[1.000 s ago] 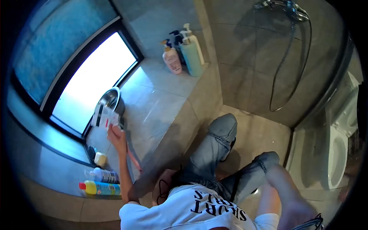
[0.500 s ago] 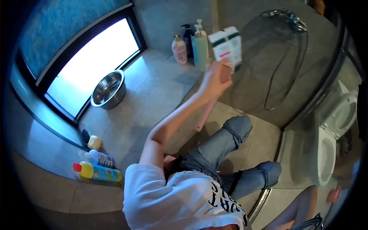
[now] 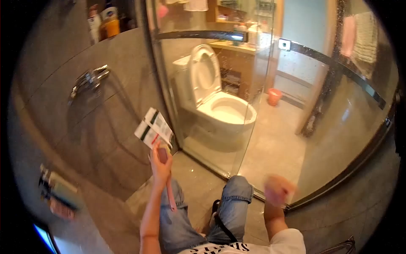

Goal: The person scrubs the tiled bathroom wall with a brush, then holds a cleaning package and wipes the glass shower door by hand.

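Observation:
My left hand (image 3: 160,167) is closed around a white packet (image 3: 154,129) with dark green bands and a red mark, which sticks up above the fingers. The same hand also grips a long pink handle (image 3: 171,197) that hangs down past the wrist; the kind of tool at its top end is mostly covered by my fingers. My right hand (image 3: 279,190) is raised beside my right knee, in front of the glass door. Motion smears its fingers, and I cannot make out anything in it.
A glass shower panel (image 3: 207,144) stands ahead, with a white toilet (image 3: 228,110) behind it. The shower mixer (image 3: 91,82) and hose are on the left wall. Pump bottles (image 3: 59,192) stand on the ledge at lower left. A small orange bin (image 3: 274,97) sits beyond the door.
My view has swung right, from the ledge and window to the glass panel and toilet. The packet and pink handle remain in my left hand. My right hand has come into view.

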`<act>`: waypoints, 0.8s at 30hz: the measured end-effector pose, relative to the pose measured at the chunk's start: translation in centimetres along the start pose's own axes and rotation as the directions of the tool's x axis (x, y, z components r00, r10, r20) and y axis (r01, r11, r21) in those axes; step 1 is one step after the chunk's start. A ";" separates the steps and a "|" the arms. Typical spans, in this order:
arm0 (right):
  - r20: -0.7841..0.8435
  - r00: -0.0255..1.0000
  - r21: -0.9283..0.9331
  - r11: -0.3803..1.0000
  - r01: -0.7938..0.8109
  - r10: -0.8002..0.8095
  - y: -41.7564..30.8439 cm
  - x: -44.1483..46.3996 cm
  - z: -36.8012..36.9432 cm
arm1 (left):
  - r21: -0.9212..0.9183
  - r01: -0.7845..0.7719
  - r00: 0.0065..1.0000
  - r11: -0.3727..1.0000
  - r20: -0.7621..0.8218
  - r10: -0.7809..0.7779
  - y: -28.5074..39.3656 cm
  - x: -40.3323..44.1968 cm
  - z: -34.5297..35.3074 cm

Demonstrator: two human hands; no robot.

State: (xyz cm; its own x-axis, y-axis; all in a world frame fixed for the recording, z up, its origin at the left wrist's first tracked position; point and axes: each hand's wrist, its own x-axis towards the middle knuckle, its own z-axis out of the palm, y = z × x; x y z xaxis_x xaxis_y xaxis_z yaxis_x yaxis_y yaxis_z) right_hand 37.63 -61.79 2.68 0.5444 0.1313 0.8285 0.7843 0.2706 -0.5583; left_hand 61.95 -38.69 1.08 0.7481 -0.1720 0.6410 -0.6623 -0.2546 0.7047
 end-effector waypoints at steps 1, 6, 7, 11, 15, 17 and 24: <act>-0.625 0.777 -0.396 0.888 -0.235 -0.073 4.6 -3.1 -1.0 | -0.014 -0.015 1.000 1.000 0.026 0.016 -1.4 0.1 2.7; -0.833 0.056 -0.311 -0.382 -0.870 0.551 12.1 -32.1 1.4 | -0.126 0.019 0.975 0.992 0.223 0.010 -5.2 0.3 9.9; -0.792 -0.209 -0.165 -0.532 -0.831 0.573 11.5 -34.2 5.1 | -0.180 0.036 0.971 0.983 0.240 0.008 -6.9 1.0 9.7; -0.696 -0.543 0.127 -0.664 -0.737 0.469 8.5 -35.4 11.8 | -0.171 0.098 0.935 0.980 0.353 -0.032 -10.6 1.1 11.7; -0.680 -0.608 0.224 -0.674 -0.704 0.409 8.9 -33.8 13.0 | -0.012 0.125 0.928 0.992 0.357 -0.112 -13.1 0.2 10.4; -0.662 -0.625 0.239 -0.674 -0.699 0.413 9.1 -34.2 13.3 | 0.048 0.084 0.931 0.995 0.352 -0.095 -13.1 0.3 9.6; -0.659 -0.597 0.208 -0.653 -0.729 0.457 11.0 -35.4 11.9 | 0.113 0.107 0.952 0.988 0.276 -0.135 -13.7 -0.7 7.5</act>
State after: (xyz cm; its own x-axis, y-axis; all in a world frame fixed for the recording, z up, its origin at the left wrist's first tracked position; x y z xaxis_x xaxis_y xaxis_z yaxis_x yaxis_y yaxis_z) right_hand 23.42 -52.09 -32.29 0.2293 -0.5835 -0.7791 -0.9704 -0.0742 -0.2300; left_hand 70.85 -42.19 -11.30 0.8129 -0.3915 0.4311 -0.5691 -0.3771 0.7307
